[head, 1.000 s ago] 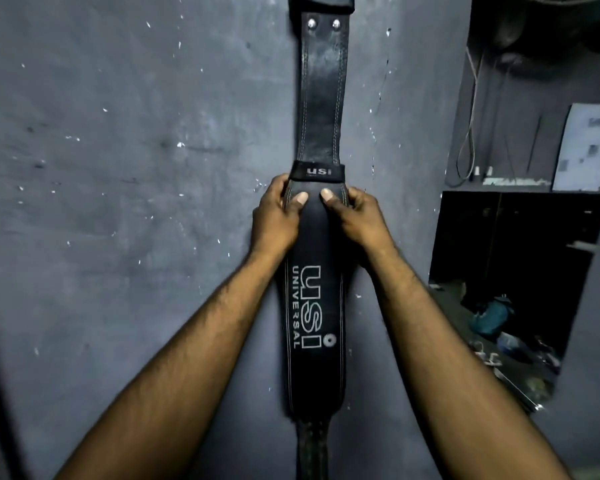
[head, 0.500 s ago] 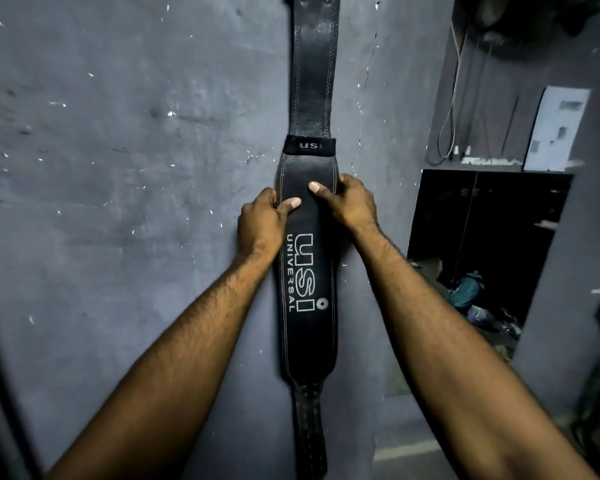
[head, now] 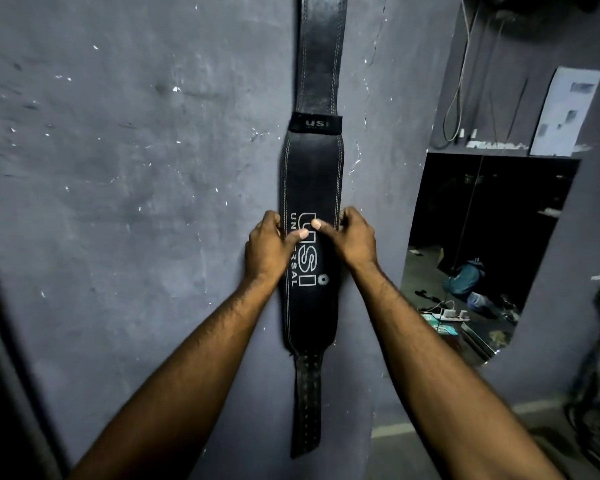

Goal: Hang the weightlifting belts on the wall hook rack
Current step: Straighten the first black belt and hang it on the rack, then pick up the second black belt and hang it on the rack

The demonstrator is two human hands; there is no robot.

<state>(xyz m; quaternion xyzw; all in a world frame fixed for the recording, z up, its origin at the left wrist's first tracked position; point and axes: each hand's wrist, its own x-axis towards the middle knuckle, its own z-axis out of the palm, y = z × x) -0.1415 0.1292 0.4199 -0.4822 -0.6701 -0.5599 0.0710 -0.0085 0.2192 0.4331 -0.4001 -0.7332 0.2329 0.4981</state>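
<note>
A black leather weightlifting belt (head: 312, 174) with white "USI UNIVERSAL" lettering hangs straight down the grey wall (head: 118, 202). Its top runs out of the frame, so the hook rack is hidden. My left hand (head: 269, 249) grips the belt's left edge at the wide padded part, thumb across the lettering. My right hand (head: 352, 239) grips the right edge at the same height, thumb pressed on the front. The narrow punched strap end (head: 305, 407) dangles below.
A wall mirror (head: 492, 244) to the right reflects a floor with a blue bag and small items. Above it is a ledge (head: 499, 147) with cables and a white sheet. The floor shows at the lower right.
Both hands have slid down the belt, from just under the USI loop to the lettering on the wide part. The view has tilted down, so the belt's top rivets have left the frame.
</note>
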